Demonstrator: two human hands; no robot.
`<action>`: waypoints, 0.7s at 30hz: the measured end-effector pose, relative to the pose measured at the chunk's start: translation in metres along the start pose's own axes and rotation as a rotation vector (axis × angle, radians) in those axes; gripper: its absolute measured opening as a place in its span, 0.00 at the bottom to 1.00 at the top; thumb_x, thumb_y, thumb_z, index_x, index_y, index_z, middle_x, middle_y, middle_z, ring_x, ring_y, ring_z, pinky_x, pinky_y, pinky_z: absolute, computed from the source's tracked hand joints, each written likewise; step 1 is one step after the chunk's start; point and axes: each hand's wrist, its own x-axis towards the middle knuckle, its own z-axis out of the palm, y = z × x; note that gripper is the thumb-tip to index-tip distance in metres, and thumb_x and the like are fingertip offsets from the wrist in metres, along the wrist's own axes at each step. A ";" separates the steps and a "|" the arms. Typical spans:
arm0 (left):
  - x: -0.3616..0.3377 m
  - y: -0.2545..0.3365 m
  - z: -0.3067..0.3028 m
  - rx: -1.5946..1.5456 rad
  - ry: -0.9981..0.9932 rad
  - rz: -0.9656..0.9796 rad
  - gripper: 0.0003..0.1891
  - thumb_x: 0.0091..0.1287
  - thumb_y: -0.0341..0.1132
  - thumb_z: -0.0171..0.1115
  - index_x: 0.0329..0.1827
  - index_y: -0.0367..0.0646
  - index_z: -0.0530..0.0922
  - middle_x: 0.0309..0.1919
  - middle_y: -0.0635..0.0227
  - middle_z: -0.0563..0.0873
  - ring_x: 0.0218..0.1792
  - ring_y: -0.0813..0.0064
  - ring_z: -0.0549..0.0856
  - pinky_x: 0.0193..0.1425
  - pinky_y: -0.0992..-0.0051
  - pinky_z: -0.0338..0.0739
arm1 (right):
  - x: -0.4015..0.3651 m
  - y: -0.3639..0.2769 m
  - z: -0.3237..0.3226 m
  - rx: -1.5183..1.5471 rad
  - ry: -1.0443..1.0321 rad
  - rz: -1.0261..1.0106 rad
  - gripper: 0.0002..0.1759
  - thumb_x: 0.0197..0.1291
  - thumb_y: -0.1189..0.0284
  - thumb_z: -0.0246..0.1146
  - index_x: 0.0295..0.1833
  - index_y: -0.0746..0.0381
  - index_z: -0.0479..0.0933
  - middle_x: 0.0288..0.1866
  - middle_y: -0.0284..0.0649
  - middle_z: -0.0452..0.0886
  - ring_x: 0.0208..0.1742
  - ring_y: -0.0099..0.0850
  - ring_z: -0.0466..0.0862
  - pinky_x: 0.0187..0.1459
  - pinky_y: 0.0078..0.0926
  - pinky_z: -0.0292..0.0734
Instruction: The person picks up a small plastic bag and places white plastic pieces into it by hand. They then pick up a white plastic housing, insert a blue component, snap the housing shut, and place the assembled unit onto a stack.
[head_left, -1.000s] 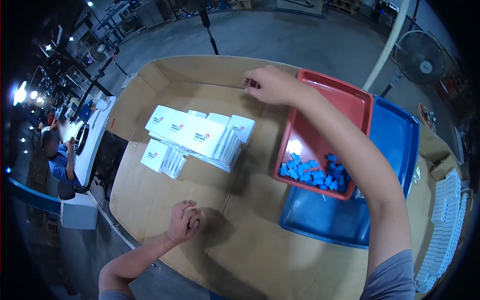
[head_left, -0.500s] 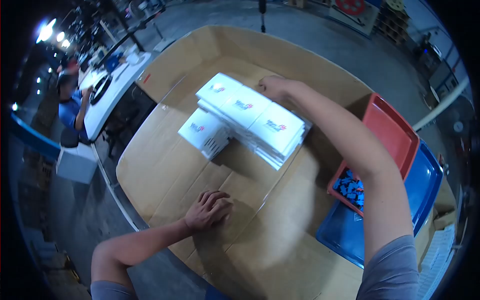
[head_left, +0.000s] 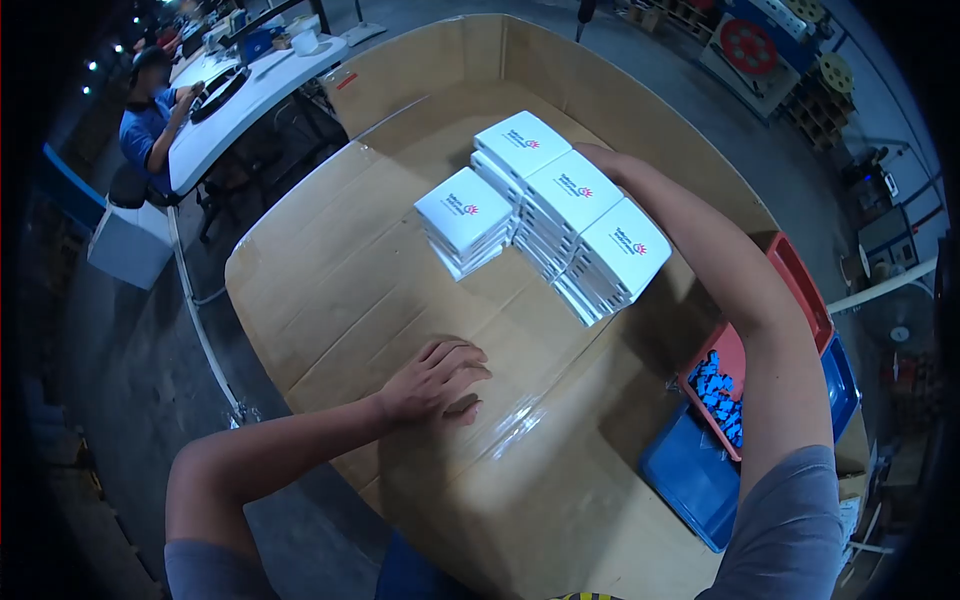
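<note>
Rows of white square cases with a red hand-like logo stand in neat stacks (head_left: 575, 190) on the brown cardboard. A shorter stack (head_left: 462, 210) is beside them on the left. My right hand (head_left: 598, 160) reaches behind the far side of the taller stacks; its fingers are hidden there, so what it holds cannot be seen. On the near side, my left hand (head_left: 436, 384) hovers over or rests on the cardboard, fingers loosely curved and apart, with nothing in them.
A cardboard wall (head_left: 640, 110) rises along the far edge. At the right, a red tray (head_left: 800, 285) with small blue pieces (head_left: 712, 385) overlaps a blue tray (head_left: 690, 470). Another person (head_left: 150, 125) sits at a white table (head_left: 225, 135) at far left.
The view has shifted, so the stacks appear farther right and turned. My left hand's fingers have spread from a more closed curl. My right hand is now mostly hidden behind the stacks.
</note>
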 end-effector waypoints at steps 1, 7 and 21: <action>0.000 0.000 0.000 0.002 0.000 -0.001 0.23 0.63 0.42 0.73 0.59 0.46 0.80 0.60 0.62 0.80 0.67 0.58 0.78 0.72 0.56 0.72 | 0.000 0.002 -0.001 0.043 0.010 0.009 0.24 0.68 0.58 0.71 0.62 0.62 0.87 0.60 0.46 0.90 0.58 0.38 0.89 0.58 0.38 0.80; -0.003 -0.004 0.001 -0.031 0.024 0.020 0.25 0.61 0.45 0.73 0.59 0.45 0.79 0.60 0.61 0.80 0.65 0.58 0.77 0.73 0.57 0.68 | -0.002 0.002 -0.013 -0.049 0.018 -0.021 0.25 0.65 0.59 0.73 0.60 0.65 0.88 0.56 0.48 0.91 0.55 0.38 0.90 0.54 0.39 0.81; -0.005 0.009 -0.006 -0.008 0.117 0.022 0.22 0.58 0.42 0.75 0.54 0.46 0.79 0.58 0.61 0.80 0.62 0.58 0.78 0.68 0.57 0.70 | -0.172 -0.094 -0.046 0.176 0.604 -0.125 0.19 0.63 0.67 0.78 0.56 0.62 0.84 0.47 0.35 0.88 0.47 0.23 0.84 0.50 0.25 0.78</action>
